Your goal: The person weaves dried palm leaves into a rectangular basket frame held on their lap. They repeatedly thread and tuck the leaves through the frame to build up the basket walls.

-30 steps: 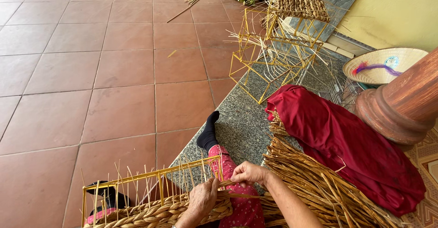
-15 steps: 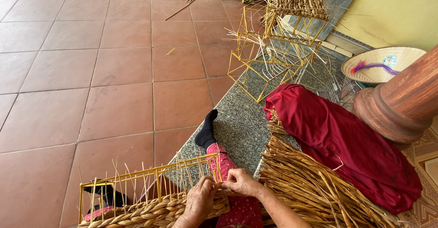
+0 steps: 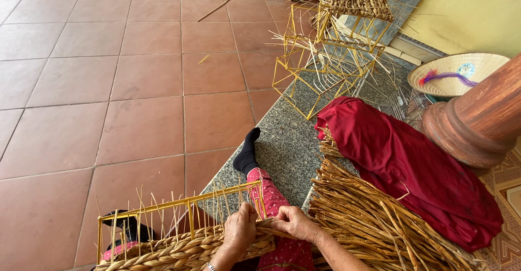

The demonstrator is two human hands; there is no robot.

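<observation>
red floor tiles lie behind the half-woven basket (image 3: pixel 179 238) at seven o'clock, long axis left-right. left hand (image 3: pixel 239 230) grips its braided rim; right hand (image 3: pixel 293 223), touching beside, pinches a straw strand (image 3: pixel 271 225).

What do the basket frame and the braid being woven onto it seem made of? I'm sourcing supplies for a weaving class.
The basket frame looks like thin metal rod coated glossy yellow: straight bars, sharp corners. The braid under the left hand and right hand looks like dried plant fibre, matte tan and twisted; which plant is unclear.
</observation>
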